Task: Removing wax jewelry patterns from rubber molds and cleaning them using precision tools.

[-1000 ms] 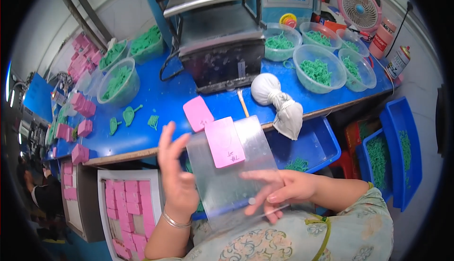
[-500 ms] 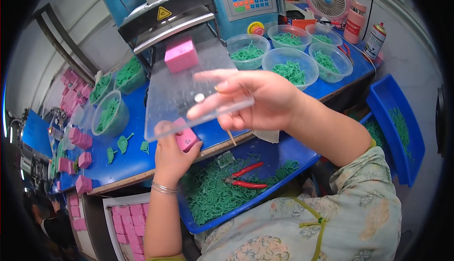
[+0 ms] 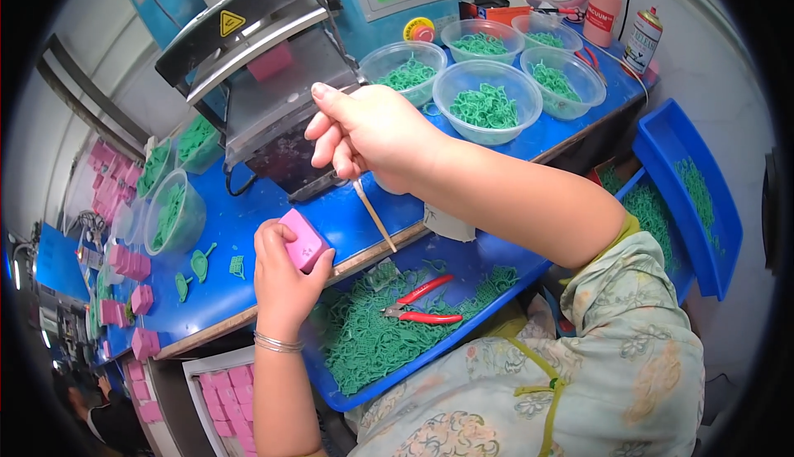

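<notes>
Resting against the front edge of the blue work table [image 3: 248,234], a small pink rectangular block with rounded corners [image 3: 303,240] is gripped in the left hand [image 3: 285,279], fingers curled round its lower half and thumb against its near side. Judged from its size and the easy one-handed hold, the block is light and stiff, with a smooth face that could slip; the short sides appear the surest place to take it.

The right hand [image 3: 368,138] is closed on a thin pale wooden stick [image 3: 374,215], pinched between thumb and fingers, its free end slanting down toward the table edge. The stick looks light and easily snapped, best held near its upper end as now. The forefinger reaches up toward the clear plate at the mouth of the grey bench press machine [image 3: 265,68]; contact cannot be confirmed. A pink piece sits under the press head.

Below the table edge, a blue tray [image 3: 327,378] holds loose green plastic pieces and red-handled pliers [image 3: 422,304]. Clear round bowls of green pieces [image 3: 486,101] stand behind the right hand. Further pink blocks [image 3: 132,263] lie along the left end of the table.
</notes>
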Demonstrator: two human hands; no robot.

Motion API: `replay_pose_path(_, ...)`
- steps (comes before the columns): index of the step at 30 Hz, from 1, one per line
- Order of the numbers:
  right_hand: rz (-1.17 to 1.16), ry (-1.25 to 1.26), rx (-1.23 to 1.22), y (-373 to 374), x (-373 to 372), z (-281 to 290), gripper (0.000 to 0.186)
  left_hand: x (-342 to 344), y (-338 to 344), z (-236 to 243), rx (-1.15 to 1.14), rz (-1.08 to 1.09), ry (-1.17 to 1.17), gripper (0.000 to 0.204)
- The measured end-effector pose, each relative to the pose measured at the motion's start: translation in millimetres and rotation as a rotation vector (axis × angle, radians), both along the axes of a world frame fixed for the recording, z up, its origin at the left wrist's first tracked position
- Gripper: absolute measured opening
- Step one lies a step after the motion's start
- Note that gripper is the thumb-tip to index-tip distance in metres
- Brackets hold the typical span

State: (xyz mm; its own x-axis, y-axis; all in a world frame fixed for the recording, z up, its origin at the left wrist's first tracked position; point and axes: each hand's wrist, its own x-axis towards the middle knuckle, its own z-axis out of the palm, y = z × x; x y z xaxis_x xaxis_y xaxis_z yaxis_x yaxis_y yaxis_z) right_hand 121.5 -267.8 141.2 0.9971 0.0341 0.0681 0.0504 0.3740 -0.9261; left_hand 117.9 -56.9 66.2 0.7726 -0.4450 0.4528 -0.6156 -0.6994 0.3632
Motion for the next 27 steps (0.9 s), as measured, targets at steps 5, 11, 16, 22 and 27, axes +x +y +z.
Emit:
replay_pose_path(5,-0.107,-0.005,0.013,8,2,-3,0.038,1,0,-3,0.022,0.001,-0.012,0.052)
replay_pose_path(11,-0.14,-0.004,0.022,10,3,-3,0.039,-1,2,0,0.051,0.021,-0.032,0.055)
replay_pose_path(16,-0.05,0.014,0.02,1,7,-5,0.039,-3,2,5,-0.021,0.008,0.054,0.051)
replay_pose_path(22,0.005,0.033,0.013,-3,5,-6,0.04,-4,3,-2,-0.041,0.02,0.003,0.058)
replay_pose_path(27,0.013,0.056,0.025,-5,5,-4,0.04,-6,4,-4,-0.092,0.064,0.054,0.075)
